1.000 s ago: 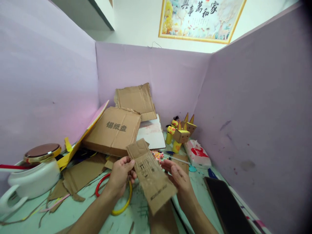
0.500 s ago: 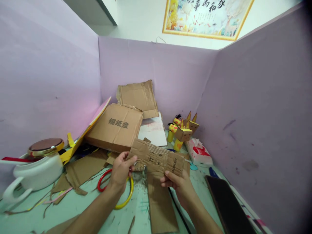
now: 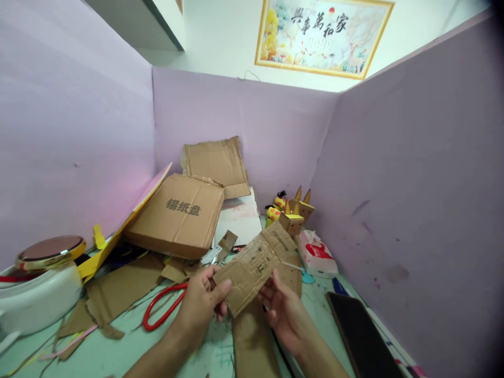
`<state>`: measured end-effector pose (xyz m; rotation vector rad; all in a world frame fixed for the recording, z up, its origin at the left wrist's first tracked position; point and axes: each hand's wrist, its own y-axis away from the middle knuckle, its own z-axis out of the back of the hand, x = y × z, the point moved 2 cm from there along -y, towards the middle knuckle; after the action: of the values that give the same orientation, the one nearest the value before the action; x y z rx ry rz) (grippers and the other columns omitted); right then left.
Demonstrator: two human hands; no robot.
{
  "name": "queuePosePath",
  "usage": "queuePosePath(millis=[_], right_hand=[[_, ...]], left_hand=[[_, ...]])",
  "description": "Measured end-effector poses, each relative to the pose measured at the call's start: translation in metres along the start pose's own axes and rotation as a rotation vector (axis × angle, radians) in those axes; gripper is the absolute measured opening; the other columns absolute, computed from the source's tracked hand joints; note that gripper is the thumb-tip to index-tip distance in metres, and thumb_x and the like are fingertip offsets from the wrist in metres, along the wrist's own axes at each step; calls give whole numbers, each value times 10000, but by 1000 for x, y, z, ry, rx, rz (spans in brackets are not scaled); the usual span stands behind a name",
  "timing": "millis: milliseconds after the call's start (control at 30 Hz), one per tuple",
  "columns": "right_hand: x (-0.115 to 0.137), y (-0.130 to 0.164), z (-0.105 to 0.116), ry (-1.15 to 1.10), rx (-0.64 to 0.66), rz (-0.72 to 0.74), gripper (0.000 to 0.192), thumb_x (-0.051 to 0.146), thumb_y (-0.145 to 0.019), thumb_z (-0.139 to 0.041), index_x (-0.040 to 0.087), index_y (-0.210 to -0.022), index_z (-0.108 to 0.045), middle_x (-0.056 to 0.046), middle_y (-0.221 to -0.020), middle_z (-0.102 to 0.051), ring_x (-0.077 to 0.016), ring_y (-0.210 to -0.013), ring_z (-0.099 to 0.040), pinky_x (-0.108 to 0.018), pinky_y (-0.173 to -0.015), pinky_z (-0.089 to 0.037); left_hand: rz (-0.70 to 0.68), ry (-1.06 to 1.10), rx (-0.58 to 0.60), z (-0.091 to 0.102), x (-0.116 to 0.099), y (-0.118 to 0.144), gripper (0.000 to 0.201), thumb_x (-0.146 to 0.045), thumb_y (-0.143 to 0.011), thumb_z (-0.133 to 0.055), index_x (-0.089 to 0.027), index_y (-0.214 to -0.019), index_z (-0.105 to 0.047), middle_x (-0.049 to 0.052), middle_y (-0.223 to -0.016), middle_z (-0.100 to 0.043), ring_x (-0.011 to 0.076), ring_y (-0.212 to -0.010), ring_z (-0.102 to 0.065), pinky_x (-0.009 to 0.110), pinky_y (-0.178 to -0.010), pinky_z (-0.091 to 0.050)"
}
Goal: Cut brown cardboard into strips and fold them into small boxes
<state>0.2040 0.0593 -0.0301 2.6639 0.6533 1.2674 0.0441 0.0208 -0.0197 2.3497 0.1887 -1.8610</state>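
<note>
Now both hands hold one cardboard piece [image 3: 254, 268] up over the near table [image 3: 118, 352]. Left hand [image 3: 202, 304] pinches its near-left end; right hand [image 3: 285, 315] grips underneath. Red scissors [image 3: 159, 310] lie just left.

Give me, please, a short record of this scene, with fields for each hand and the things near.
left hand: holds the near end of the cardboard strip
right hand: supports the strip from below
under the hands: flat cardboard piece on the green table
left of the hands: red ring
right: dark phone
</note>
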Motion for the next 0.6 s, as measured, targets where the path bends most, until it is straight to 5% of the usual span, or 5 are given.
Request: queuePosePath(millis=[200, 300, 433, 500, 600], right_hand=[[-3, 2, -4, -40, 97, -33, 266, 277, -856, -507, 134, -1071, -569, -88, -928, -717, -156, -672, -683, -169, -407, -513], [4, -1, 0, -96, 103, -19, 281, 246, -882, -459, 171, -1147, -519, -73, -971, -710, -196, -774, -689, -279, -518, -580], [14, -5, 7, -127, -16, 115, 307, 228, -889, -447, 259, -1194, -471, -30, -988, -708, -193, -831, -680, -390, -610, -590], [18, -6, 10, -130, -51, 140, 298, 239, -891, -443, 258, -1186, -479, -32, -982, -709, -186, -821, -679, -398, -617, -587], [21, -7, 11, -138, -71, 153, 281, 252, -885, -450, 250, -1160, -504, -30, -1029, -693, -190, -823, -675, -408, -612, -586]], left_hand=[[71, -167, 119, -12, 19, 3, 381, -451, -647, -630, -132, -841, -554, -46, -365, -509, 85, -278, -413, 185, -325, -342], [70, -368, 195, -12, 11, 5, 380, -507, -690, -549, -136, -771, -567, -21, -418, -529, 110, -326, -450, 216, -355, -359], [-232, -996, 61, 8, -23, 8, 369, -458, -831, -366, -189, -850, -619, 54, -706, -662, 204, -675, -619, 293, -608, -440], [-132, -1403, -11, 23, -34, 6, 386, -460, -836, -337, -217, -961, -609, 85, -756, -683, 290, -759, -636, 390, -664, -440], [14, -1691, 151, 38, -30, 4, 438, -390, -736, -501, -181, -1118, -548, 153, -983, -667, 366, -935, -599, 455, -745, -439]])
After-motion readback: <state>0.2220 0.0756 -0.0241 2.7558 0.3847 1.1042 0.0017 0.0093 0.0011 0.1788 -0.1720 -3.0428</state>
